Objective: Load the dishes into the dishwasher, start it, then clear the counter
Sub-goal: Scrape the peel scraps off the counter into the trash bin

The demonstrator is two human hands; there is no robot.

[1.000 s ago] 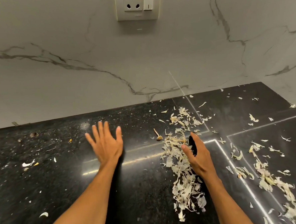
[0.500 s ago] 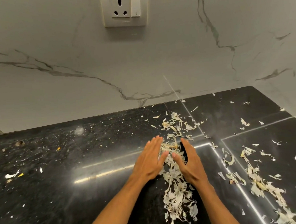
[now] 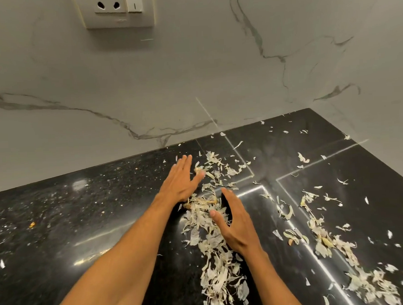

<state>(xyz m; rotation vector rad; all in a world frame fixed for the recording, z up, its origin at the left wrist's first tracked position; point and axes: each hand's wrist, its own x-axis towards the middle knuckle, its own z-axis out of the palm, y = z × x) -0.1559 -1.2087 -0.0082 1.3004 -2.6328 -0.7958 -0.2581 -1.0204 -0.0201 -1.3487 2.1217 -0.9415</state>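
From the head view, a band of pale, papery garlic peels (image 3: 212,243) lies on the glossy black speckled stone counter (image 3: 82,218); the left hand (image 3: 181,183) lies flat, fingers straight, at its left edge; the right hand (image 3: 235,223) stands edgewise, fingers straight, against its right side; more peels are scattered to the right.

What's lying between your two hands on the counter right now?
A heap of pale dry peels fills the gap between the left hand and the right hand on the black counter, as the head view shows.
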